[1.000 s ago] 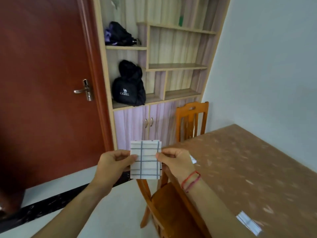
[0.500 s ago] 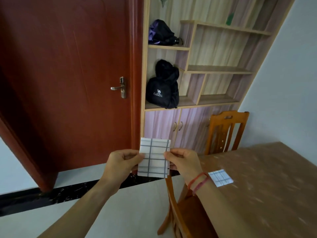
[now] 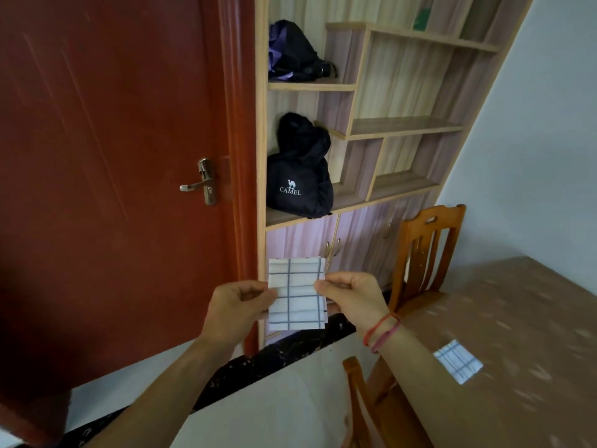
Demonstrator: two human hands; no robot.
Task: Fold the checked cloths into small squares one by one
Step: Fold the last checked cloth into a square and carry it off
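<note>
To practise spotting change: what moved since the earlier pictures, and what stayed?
Both hands swung left, from the table toward the door, carrying the checked cloth along. Nothing was taken or released: left hand and right hand keep their grip on its side edges. The other folded cloth stays on the table.

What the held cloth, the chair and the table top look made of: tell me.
Held cloth: thin matt fabric, layered soft folds. Chair: likely varnished wood, orange sheen. Table top: unclear, perhaps glossy patterned covering; it reflects light.
</note>
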